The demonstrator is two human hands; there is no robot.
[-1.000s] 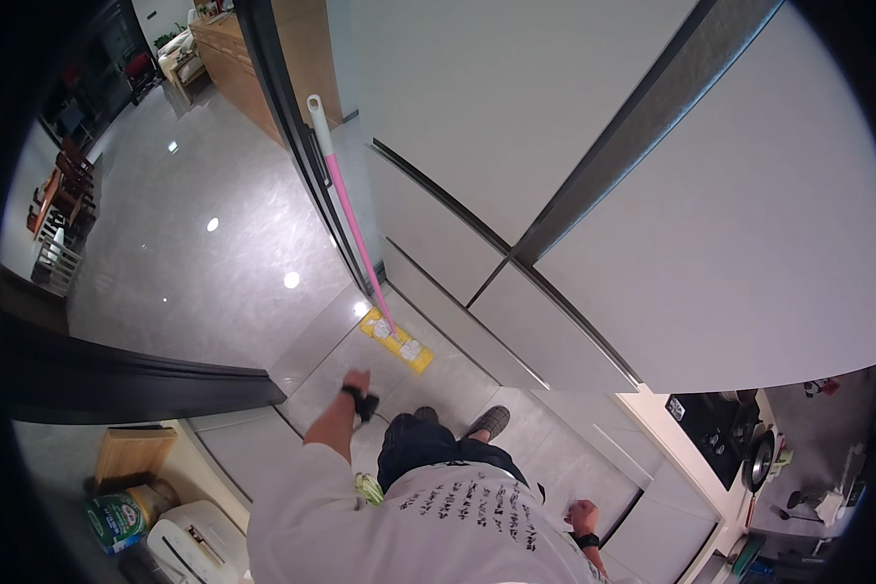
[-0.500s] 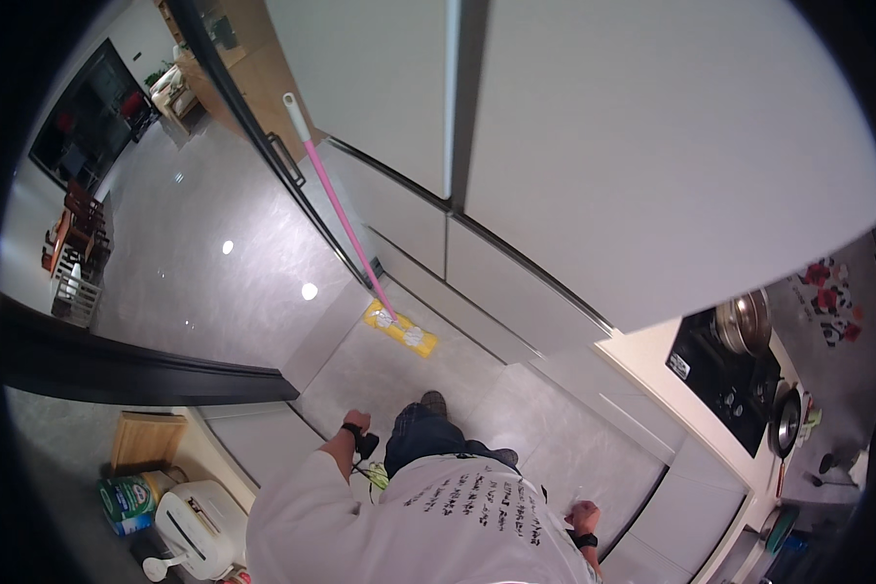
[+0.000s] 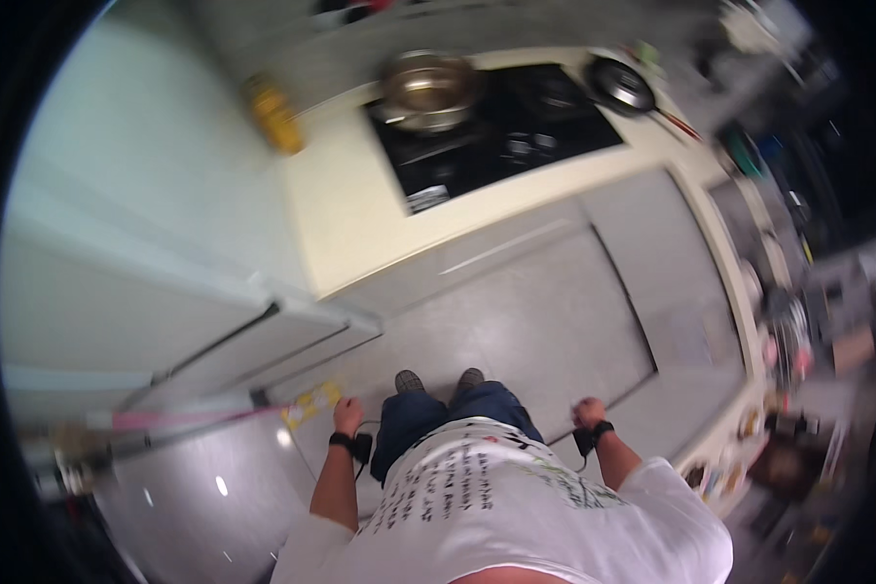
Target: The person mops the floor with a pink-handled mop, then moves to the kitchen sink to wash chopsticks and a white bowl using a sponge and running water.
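My left hand (image 3: 346,416) hangs beside my left thigh, its fingers curled in and no object showing in them. In the picture it overlaps the edge of a mop's yellow head (image 3: 310,405), which lies lower, on the floor; I see no grip on it. The mop's pink handle (image 3: 180,419) is smeared by motion at the left. On the other side, my right hand (image 3: 588,413) hangs by the lower cabinets, fingers also curled with nothing visible in them. Each wrist wears a black band with a thin cable.
Ahead is a cream counter (image 3: 336,209) with a black cooktop (image 3: 501,136), a metal pot (image 3: 428,92) and a frying pan (image 3: 621,86). A yellow bottle (image 3: 274,115) stands near the tall pale cabinet (image 3: 117,214). Dishes (image 3: 788,326) crowd the right counter. Grey floor tiles (image 3: 496,326) lie before my feet.
My view has swung to the right: the cooktop now lies ahead, and the mop and tall cabinet have shifted to the left. My feet are now side by side. Both hands still hang low.
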